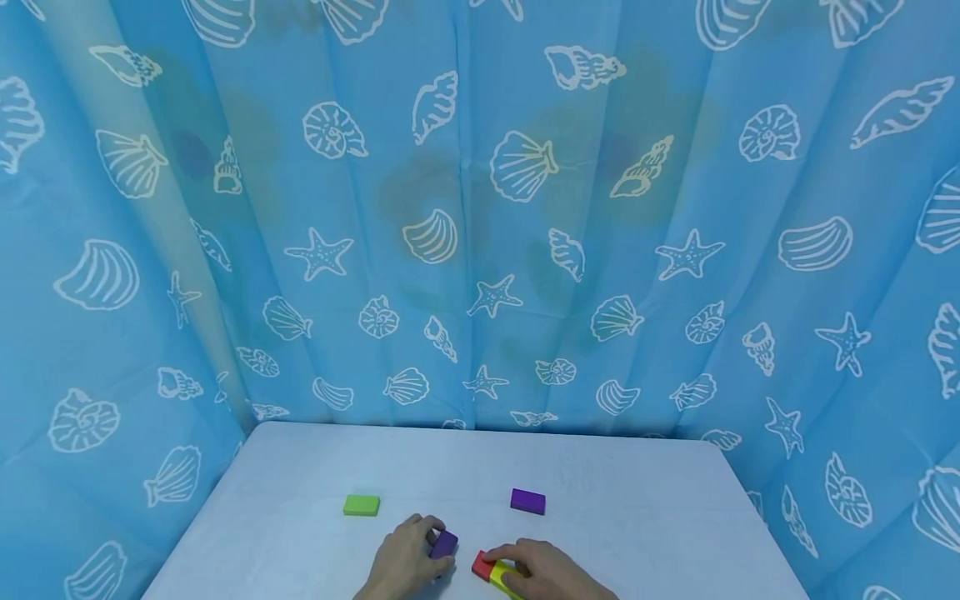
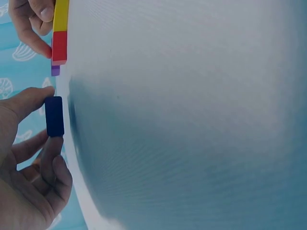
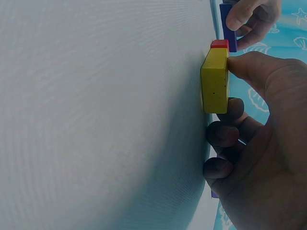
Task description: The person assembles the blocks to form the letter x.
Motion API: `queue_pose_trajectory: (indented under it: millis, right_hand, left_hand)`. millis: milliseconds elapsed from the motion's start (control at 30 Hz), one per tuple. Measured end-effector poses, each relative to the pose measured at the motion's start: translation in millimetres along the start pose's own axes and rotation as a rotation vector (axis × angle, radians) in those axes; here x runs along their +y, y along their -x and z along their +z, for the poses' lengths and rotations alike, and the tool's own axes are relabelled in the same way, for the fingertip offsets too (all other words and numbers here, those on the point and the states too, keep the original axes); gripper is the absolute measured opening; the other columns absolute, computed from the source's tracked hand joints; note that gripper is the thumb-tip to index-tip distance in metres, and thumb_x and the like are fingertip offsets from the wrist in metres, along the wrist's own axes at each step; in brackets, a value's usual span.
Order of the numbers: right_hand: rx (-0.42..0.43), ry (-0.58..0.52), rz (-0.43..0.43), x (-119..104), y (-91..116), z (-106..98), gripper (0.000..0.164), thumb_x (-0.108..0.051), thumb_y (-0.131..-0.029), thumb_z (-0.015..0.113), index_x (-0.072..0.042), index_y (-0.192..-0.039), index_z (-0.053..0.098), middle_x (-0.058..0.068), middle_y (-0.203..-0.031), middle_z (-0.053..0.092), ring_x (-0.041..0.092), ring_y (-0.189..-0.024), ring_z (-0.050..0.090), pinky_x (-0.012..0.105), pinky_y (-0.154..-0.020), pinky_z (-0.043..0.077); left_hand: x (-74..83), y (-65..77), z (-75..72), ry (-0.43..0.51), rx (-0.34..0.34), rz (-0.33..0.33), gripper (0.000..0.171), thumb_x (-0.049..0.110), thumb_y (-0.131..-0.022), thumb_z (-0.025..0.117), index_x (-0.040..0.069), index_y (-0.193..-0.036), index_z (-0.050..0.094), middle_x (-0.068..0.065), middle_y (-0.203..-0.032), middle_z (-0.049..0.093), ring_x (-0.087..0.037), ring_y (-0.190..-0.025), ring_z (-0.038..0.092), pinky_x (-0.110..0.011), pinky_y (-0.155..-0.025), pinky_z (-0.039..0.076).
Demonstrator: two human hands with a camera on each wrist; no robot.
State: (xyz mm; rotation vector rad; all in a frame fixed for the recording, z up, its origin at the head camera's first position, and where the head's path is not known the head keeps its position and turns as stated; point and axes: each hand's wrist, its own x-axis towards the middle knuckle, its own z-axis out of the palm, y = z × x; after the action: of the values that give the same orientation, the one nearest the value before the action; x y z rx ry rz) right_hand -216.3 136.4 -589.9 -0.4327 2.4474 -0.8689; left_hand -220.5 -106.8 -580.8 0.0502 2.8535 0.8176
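Note:
Between the thumb and fingers of my left hand (image 1: 405, 557) is a dark blue-purple block (image 1: 446, 544). In the left wrist view this block (image 2: 54, 116) is pinched at its two ends, slightly off the white surface. My right hand (image 1: 553, 572) grips a yellow block (image 1: 502, 576), thumb on one side and fingertips on the other in the right wrist view. A red block (image 1: 482, 564) sits end to end with the yellow one, on the side nearer my left hand. The right hand partly covers the yellow block in the head view.
A green block (image 1: 362, 505) lies on the white table (image 1: 637, 517), beyond and left of my left hand. Farther back, a purple block (image 1: 528, 501) lies beyond my right hand. A blue curtain (image 1: 465, 250) with white shells hangs around the table's back and sides.

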Motion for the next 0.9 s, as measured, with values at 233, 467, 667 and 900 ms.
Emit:
queue_pose_trajectory:
  millis: [233,467,667,900]
  right_hand:
    - [-0.001,0.006,-0.006,0.9,0.4,-0.1,0.032,-0.036,-0.094,0.066,-0.043,-0.125,0.067,-0.010,-0.092,0.059,0.014,-0.081,0.054,0.043,-0.080,0.052]
    - [-0.004,-0.006,0.011,-1.0,0.8,-0.3,0.032,-0.037,-0.094,0.067,-0.042,-0.125,0.067,-0.010,-0.094,0.059,0.015,-0.083,0.054,0.045,-0.083,0.052]
    - [-0.001,-0.001,-0.004,-1.4,1.0,-0.6,0.032,-0.034,-0.094,0.067,-0.042,-0.125,0.067,-0.010,-0.094,0.059,0.015,-0.082,0.054,0.043,-0.081,0.052]
    - [-0.001,-0.006,-0.014,-0.1,0.2,-0.2,0.032,-0.033,-0.094,0.067,-0.041,-0.125,0.067,-0.011,-0.094,0.059,0.014,-0.082,0.055,0.043,-0.082,0.052]
  left_hand:
    - [-0.2,0.9,-1.4,0.008,-0.023,0.023,0.046,0.033,-0.075,0.088,0.014,-0.112,0.068,-0.001,-0.090,0.059,-0.019,-0.078,0.057,-0.045,-0.076,0.054]
    - [0.9,2.6,0.2,0.005,-0.035,0.014,0.046,0.035,-0.075,0.089,0.015,-0.112,0.069,0.000,-0.090,0.060,-0.019,-0.081,0.058,-0.047,-0.078,0.055]
    - [3.1,4.5,0.6,0.008,-0.038,-0.001,0.046,0.035,-0.075,0.089,0.015,-0.112,0.069,-0.001,-0.091,0.060,-0.021,-0.082,0.059,-0.048,-0.080,0.055]
    - [4.5,5.5,1.3,-0.008,-0.039,-0.001,0.045,0.034,-0.075,0.089,0.015,-0.111,0.069,-0.001,-0.091,0.059,-0.021,-0.083,0.059,-0.048,-0.080,0.055]
